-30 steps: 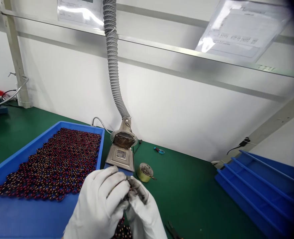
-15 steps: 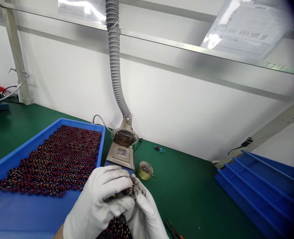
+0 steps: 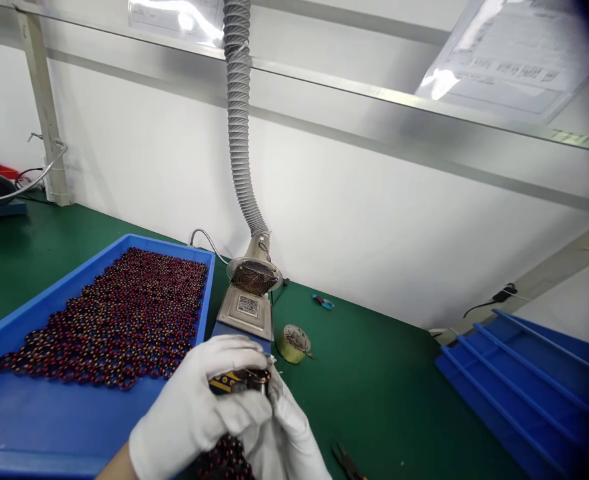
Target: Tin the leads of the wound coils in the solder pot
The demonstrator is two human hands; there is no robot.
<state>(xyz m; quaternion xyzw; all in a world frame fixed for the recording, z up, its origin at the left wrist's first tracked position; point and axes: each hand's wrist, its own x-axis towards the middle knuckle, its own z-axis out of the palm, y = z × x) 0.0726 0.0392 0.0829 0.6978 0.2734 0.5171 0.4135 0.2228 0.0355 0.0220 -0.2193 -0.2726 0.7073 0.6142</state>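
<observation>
My left hand [image 3: 199,397], in a white glove, curls its fingers and thumb around a small dark, copper-toned wound coil [image 3: 258,379]. From the right, my right hand [image 3: 294,427], gloved too, presses its fingertips against the same coil; its fingers partly hide the grip. Through the gap between the left fingers and thumb shows a yellow-and-black patterned surface [image 3: 222,383]. Below my hands, a heap of black coils with red and gold spots [image 3: 224,460] is partly covered by the left glove.
A blue tray [image 3: 49,427] of many ring coils [image 3: 129,313] lies left. Behind my hands stands a metal-topped device [image 3: 247,313] under a grey duct hose [image 3: 239,133]. Around are a round tin [image 3: 292,350], cutters [image 3: 323,302], pliers [image 3: 347,461] and stacked blue trays [image 3: 519,387].
The view has shifted slightly, so the scene sits a little to the right. The left fingers and thumb are farther apart, showing more of the coil and the yellow-and-black surface.
</observation>
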